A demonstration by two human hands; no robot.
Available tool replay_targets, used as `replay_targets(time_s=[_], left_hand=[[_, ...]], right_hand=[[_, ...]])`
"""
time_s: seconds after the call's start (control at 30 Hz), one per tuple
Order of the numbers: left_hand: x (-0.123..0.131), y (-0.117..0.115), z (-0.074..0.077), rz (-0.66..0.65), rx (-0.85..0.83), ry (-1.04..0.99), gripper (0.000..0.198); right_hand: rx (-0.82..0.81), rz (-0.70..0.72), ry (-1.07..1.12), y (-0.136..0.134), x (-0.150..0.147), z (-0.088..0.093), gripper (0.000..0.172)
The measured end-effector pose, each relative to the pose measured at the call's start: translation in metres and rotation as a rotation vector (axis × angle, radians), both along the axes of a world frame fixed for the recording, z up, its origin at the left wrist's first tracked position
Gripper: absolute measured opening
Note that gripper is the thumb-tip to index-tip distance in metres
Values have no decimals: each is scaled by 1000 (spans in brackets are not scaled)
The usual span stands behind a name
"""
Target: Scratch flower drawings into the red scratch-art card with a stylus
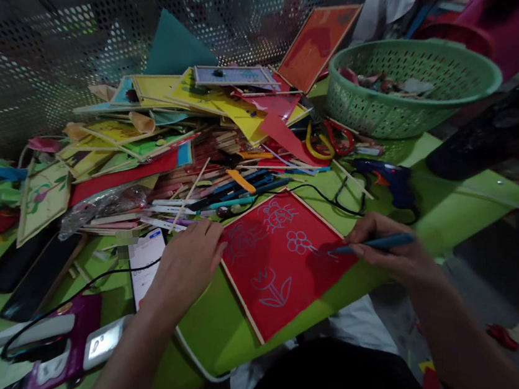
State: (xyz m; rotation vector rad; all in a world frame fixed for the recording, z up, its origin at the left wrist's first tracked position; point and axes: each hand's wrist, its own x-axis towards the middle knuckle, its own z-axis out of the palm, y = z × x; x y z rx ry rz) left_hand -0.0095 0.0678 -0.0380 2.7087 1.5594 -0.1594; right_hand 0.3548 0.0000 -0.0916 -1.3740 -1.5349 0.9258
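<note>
A red sheet (286, 266) edged with thin wooden sticks along two of its sides lies at an angle near the table's front. Pale blue lines on it show a five-petalled flower, a tulip, a face-like figure and a fainter scribble. My right hand (382, 246) is closed around a blue-grey pen (389, 241), whose tip is at the sheet beside the flower's stem. My left hand (195, 252) lies with its fingers flat at the sheet's upper left corner. Close under my left wrist is a phone (147, 257) with a lit screen.
Framed pictures (154, 94), sticks and pens pile up behind the sheet. A green basket (417, 101) holds scraps at the back right, near a glue gun (391, 179) and scissors (319, 144). A purple power strip (66, 347) and black cables lie left.
</note>
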Motion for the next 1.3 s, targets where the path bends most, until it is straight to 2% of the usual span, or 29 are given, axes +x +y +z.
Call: replay_targets(time_s=[0.2,0.6,1.03,1.3], left_hand=[[2,0,0,22,3,-9,11],[-3,2,-5,3,3,-31,13],[3,2,4,44,-57,30,13],[5,2,8,63,-89,32,11]], right_hand=[[27,-1,-41,2,-1,-2,25],[73,-57,-43,5,-9,4,24],[105,-175,-181,3,-4,-6,17],[117,-209,-198,3,-9,4,18]])
